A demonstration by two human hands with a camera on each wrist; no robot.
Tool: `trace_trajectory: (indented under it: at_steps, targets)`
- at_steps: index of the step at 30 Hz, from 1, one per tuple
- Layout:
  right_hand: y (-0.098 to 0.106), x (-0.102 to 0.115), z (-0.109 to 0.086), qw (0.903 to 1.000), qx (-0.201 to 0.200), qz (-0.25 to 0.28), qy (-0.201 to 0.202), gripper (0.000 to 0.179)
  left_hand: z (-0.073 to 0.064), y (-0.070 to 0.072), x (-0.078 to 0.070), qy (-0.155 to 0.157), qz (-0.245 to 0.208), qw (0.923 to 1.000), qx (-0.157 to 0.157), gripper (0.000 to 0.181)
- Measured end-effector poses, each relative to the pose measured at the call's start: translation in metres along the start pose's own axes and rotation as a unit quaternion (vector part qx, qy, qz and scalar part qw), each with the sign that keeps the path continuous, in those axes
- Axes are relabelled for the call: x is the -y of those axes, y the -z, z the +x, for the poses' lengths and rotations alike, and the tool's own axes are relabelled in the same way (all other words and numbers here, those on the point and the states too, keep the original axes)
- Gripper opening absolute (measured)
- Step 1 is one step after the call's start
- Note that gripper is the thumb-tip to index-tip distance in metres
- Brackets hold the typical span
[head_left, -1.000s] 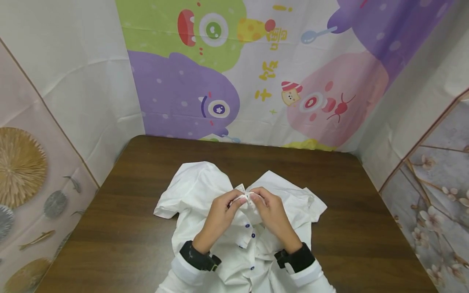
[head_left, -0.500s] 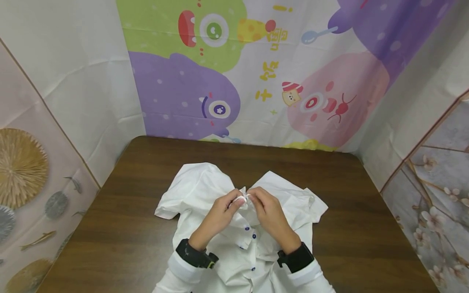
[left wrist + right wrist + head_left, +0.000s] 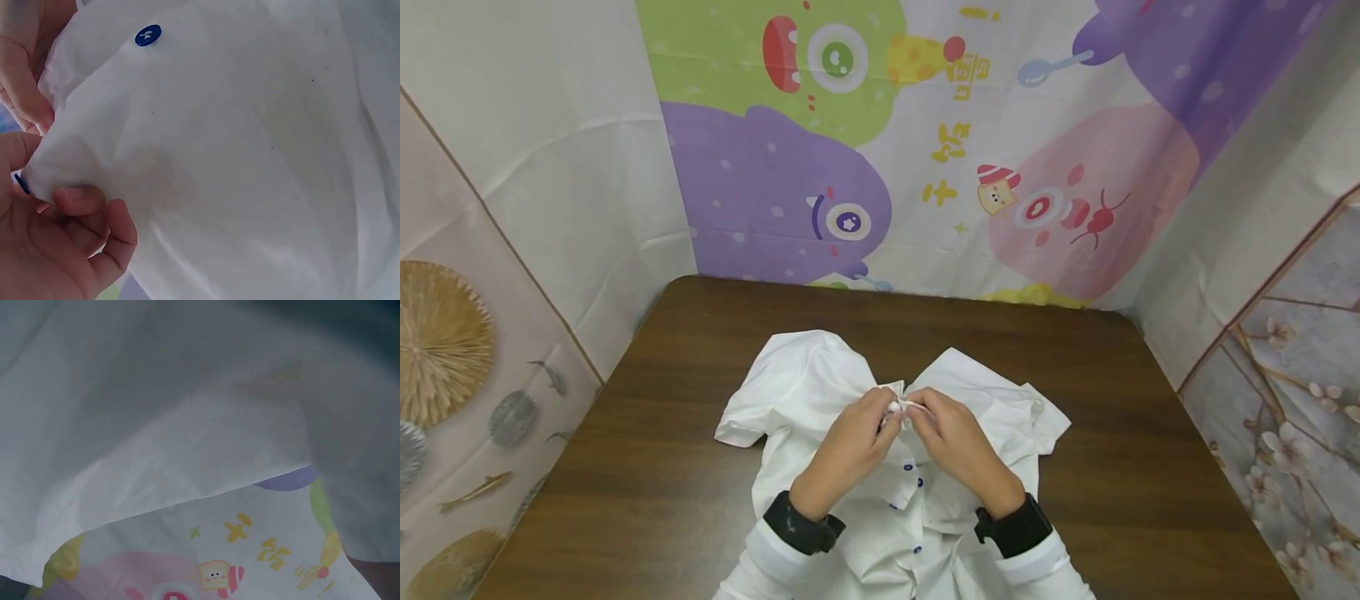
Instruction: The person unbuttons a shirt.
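Note:
A white short-sleeved shirt [image 3: 805, 375] with dark blue buttons lies spread on the table, its collar end away from me. Near the collar, my left hand [image 3: 850, 437] pinches the shirt's edge between thumb and fingers. Facing it, my right hand [image 3: 961, 437] grips the opposite edge, the fingertips of both hands almost meeting. In the left wrist view, a blue button [image 3: 22, 184] shows edge-on at the left fingers, and another button [image 3: 148, 35] sits higher on the cloth. Shirt fabric [image 3: 150, 456] fills most of the right wrist view and hides the right fingers.
The brown wooden table [image 3: 662, 375] extends around the shirt on both sides and beyond it. A cartoon-printed cloth [image 3: 925, 250] hangs along the back edge. Patterned side hangings [image 3: 527, 250] stand at the left and right.
Both hands stay at the collar with small finger shifts. The left hand has turned slightly inward, its fingers and thumb closing nearer the right fingertips. The shirt body stays put.

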State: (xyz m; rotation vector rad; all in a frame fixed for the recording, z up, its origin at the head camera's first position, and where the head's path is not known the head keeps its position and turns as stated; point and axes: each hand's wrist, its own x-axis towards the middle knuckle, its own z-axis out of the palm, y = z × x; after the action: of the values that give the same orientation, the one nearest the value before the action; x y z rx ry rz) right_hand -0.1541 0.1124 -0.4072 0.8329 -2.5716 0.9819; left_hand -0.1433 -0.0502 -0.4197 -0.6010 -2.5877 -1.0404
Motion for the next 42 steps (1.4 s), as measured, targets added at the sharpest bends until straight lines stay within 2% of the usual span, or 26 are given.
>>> trace_trajectory:
  at_steps: [8, 13, 17, 21, 25, 28, 34, 37, 42]
  targets:
    - [-0.003, -0.001, -0.001, 0.9954, -0.019, -0.085, 0.041, 0.005, 0.001, 0.001, 0.002, -0.028, 0.014, 0.9995, 0.003, 0.011]
    - [-0.006, 0.001, -0.002, 0.9923, -0.029, -0.119, 0.02, 0.007, 0.001, 0.0, 0.005, -0.035, 0.012, 0.9992, 0.014, 0.01]
    - [-0.008, 0.003, -0.002, 0.9944, -0.038, -0.097, -0.012, 0.006, 0.0, -0.001, 0.006, -0.033, 0.001, 0.9994, 0.011, 0.01]
    - [-0.011, 0.003, 0.0, 0.9965, -0.04, -0.027, -0.068, 0.006, 0.0, -0.003, 0.006, -0.024, -0.011, 0.9997, 0.001, 0.008]
    - [-0.011, 0.001, 0.001, 0.9891, -0.043, 0.056, -0.129, 0.006, -0.002, -0.005, 0.006, -0.01, -0.024, 0.9996, -0.009, 0.009]
    - [-0.01, 0.0, 0.0, 0.9854, -0.045, 0.081, -0.143, 0.005, -0.004, -0.004, 0.005, 0.006, -0.034, 0.9993, -0.009, 0.011]
    - [-0.004, -0.002, -0.005, 0.9855, -0.044, 0.068, -0.149, 0.005, -0.009, 0.001, 0.012, 0.052, -0.045, 0.9974, -0.022, 0.008]
    - [0.0, -0.006, -0.01, 0.9869, -0.035, 0.05, -0.149, 0.008, -0.013, 0.004, 0.018, 0.059, -0.048, 0.9965, -0.033, 0.007]
    - [0.005, -0.014, -0.019, 0.9877, 0.002, 0.042, -0.15, 0.008, -0.021, 0.005, 0.027, 0.075, -0.072, 0.9944, -0.02, 0.003]
